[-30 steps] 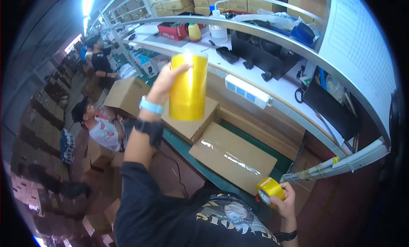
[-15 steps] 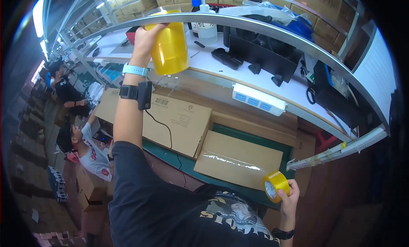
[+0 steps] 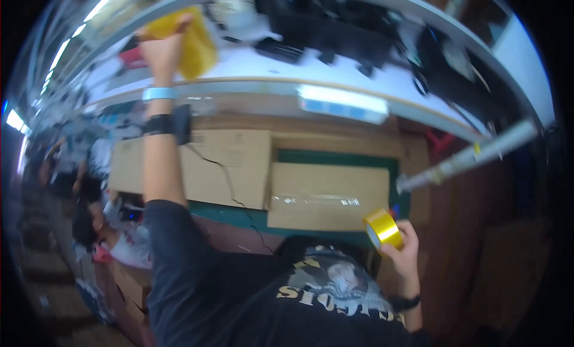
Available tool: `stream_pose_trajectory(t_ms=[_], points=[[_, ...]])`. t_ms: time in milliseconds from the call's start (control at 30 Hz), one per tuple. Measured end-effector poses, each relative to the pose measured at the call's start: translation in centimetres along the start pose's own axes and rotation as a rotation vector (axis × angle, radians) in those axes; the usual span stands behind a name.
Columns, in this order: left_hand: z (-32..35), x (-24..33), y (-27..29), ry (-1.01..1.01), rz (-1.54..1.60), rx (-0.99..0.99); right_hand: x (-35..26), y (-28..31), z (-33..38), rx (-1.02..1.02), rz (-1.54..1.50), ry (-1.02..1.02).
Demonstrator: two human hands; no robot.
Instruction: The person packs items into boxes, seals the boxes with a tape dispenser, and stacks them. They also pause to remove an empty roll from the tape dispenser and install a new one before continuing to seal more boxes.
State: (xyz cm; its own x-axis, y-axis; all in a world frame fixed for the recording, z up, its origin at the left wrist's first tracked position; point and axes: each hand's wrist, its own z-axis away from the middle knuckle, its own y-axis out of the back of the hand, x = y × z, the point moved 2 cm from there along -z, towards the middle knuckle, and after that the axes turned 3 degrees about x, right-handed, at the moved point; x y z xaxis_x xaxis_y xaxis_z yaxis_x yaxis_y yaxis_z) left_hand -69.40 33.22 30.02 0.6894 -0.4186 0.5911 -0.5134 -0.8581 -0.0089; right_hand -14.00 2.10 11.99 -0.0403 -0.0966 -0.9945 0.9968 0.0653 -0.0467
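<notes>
Up at the left, my left hand (image 3: 161,52) grips a shiny yellow cylinder (image 3: 200,46) that looks like a stack of tape rolls. It is held over the white bench and smeared by motion. Low on the right, my right hand (image 3: 406,254) pinches a single roll of yellow packing tape (image 3: 387,229) between thumb and fingers. The roll is beside the near right corner of a flat cardboard box (image 3: 329,182), whose top has a glossy strip of clear tape along it. A larger cardboard box (image 3: 239,167) lies to the left, under my left forearm.
The bench shelf (image 3: 281,84) carries black equipment (image 3: 335,33) and a white power strip (image 3: 342,104) on its front edge. A pale post (image 3: 466,158) slants in at the right. A cable runs from my left wrist across the boxes. Other people (image 3: 122,236) are at the left.
The view has shifted and blurred. My left hand, still on the yellow cylinder, now appears further left and higher. My right hand has turned the tape roll so its outer side shows more.
</notes>
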Motion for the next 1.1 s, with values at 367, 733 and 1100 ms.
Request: stream_pose_trajectory(t_ms=[367,733,1100], points=[[35.1,12.6,6.1,0.359,0.563,-1.11,2.9,-1.3,-3.8,-0.236,0.385,0.396],[43.0,20.3,6.1,1.012,0.815,-1.055,1.5,-3.6,-4.1,-0.239,0.057,0.212],[40.7,20.7,7.2,0.651,0.58,-1.032,-1.6,-5.9,-4.8,-0.302,-0.078,-0.324]])
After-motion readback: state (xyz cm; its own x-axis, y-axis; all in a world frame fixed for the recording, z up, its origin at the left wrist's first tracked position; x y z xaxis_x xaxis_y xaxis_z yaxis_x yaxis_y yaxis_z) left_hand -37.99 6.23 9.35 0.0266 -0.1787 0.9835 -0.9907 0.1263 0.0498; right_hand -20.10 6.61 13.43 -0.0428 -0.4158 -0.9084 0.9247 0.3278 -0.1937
